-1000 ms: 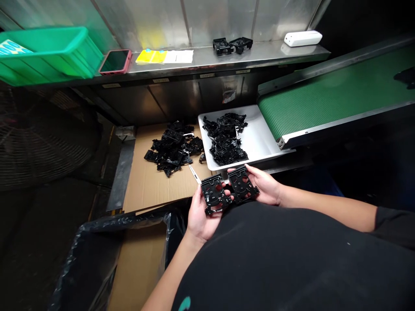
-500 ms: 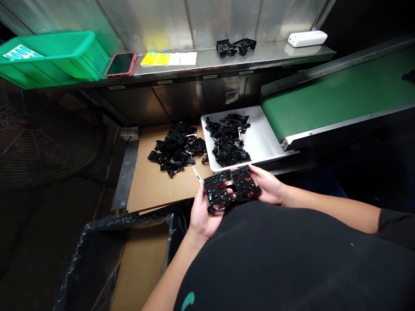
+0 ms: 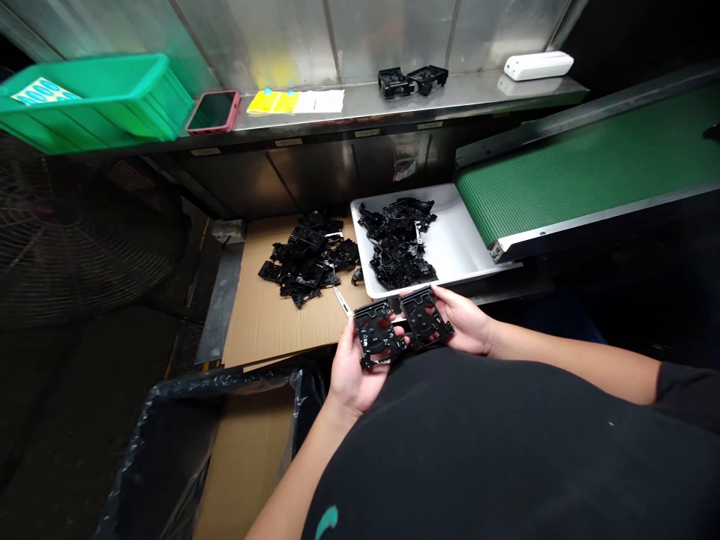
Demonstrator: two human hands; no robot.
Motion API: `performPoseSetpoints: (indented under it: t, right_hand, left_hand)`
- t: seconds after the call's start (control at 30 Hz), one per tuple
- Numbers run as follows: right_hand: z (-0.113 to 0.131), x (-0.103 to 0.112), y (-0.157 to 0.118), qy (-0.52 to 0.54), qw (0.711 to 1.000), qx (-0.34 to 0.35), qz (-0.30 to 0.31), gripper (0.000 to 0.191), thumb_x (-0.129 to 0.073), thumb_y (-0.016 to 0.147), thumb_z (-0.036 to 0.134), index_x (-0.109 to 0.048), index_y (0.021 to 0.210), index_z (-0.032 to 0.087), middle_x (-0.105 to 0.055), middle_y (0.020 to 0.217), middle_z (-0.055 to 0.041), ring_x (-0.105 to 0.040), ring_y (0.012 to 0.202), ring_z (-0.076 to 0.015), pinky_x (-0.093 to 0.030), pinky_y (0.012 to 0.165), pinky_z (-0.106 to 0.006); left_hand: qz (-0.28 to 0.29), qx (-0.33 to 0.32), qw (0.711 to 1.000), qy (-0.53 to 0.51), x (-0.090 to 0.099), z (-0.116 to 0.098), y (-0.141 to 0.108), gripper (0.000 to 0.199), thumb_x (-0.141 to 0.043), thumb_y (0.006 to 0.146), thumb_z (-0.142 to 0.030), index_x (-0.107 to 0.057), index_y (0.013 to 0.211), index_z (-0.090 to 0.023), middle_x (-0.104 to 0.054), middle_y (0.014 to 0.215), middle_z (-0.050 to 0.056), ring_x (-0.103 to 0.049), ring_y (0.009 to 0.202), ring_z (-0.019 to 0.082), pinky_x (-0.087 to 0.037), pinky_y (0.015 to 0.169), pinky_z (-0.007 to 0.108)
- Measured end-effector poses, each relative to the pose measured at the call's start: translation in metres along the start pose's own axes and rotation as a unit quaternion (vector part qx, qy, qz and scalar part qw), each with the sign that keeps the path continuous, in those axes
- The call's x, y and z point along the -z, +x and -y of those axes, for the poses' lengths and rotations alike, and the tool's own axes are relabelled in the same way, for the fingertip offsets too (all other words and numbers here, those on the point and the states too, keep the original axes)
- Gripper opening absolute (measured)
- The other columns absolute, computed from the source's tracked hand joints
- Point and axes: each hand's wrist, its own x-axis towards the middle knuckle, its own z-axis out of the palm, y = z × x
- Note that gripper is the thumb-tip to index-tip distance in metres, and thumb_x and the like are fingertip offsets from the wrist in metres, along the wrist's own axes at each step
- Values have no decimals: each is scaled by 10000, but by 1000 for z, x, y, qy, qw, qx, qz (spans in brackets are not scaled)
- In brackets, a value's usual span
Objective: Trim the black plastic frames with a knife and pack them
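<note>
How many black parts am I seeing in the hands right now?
2: left part in the left hand, right part in the right hand. Any underneath would be hidden.

The black parts (image 3: 427, 319) partly hide the left hand (image 3: 354, 382) and right hand (image 3: 466, 326). The frame's left edge cuts off the green bin (image 3: 101, 121) and fan (image 3: 84, 262), the right edge the conveyor (image 3: 585, 161), the bottom edge the lined bin (image 3: 140, 435). Shelf labels (image 3: 289, 142) are illegibly small.

Head cam: fwd/down, close; dark edges unclear.
</note>
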Motion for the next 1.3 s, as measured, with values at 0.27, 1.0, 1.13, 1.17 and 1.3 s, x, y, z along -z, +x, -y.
performPoseSetpoints:
  t: [0.27, 1.0, 1.13, 1.17, 1.3]
  right_hand:
    - [0, -3, -1, 10, 1000, 3, -4, 607, -207, 1170, 445, -663, 1427, 139, -848, 1068, -152, -823, 890, -249, -672, 822, -385]
    - [0, -7, -1, 3, 999, -8, -37, 569, -234, 1172, 443, -661, 1407, 150, -843, 972, -115, -811, 785, -236, -676, 730, -362]
    - [0, -6, 0, 6, 1000, -7, -23, 594, -207, 1174, 436, -656, 1430, 143, -844, 993, -125, -798, 766, -224, -663, 723, -346]
    - [0, -5, 1, 8, 1000, -5, -17, 602, -194, 1175, 431, -654, 1437, 146, -844, 1007, -128, -793, 757, -220, -659, 718, -343]
    - [0, -1, 2, 12, 1000, -2, -1, 582, -210, 1175, 435, -639, 1467, 171, -842, 1046, -132, -751, 665, -195, -616, 608, -308]
  left_hand:
    - [3, 1, 1000, -9, -3, -1, -1, 591, -335, 1138, -452, -806, 1091, -99, -839, 1024, 131, -815, 802, 248, -677, 964, 499]
    - [3, -3, 1000, -25, 5, 2, 1, 566, -331, 1138, -442, -790, 1118, -112, -838, 1038, 146, -814, 817, 250, -679, 939, 500]
    - [2, -1, 1000, -25, 4, 1, 0, 549, -338, 1138, -446, -779, 1170, -121, -840, 1026, 138, -820, 852, 257, -672, 960, 512]
    - [0, 0, 1000, -24, 3, 1, 0, 544, -343, 1137, -449, -777, 1180, -124, -840, 1027, 137, -822, 865, 261, -670, 966, 512]
    - [-3, 4, 1000, -21, 0, 0, -2, 532, -387, 1124, -471, -776, 1203, -117, -835, 1058, 154, -824, 910, 285, -663, 979, 512]
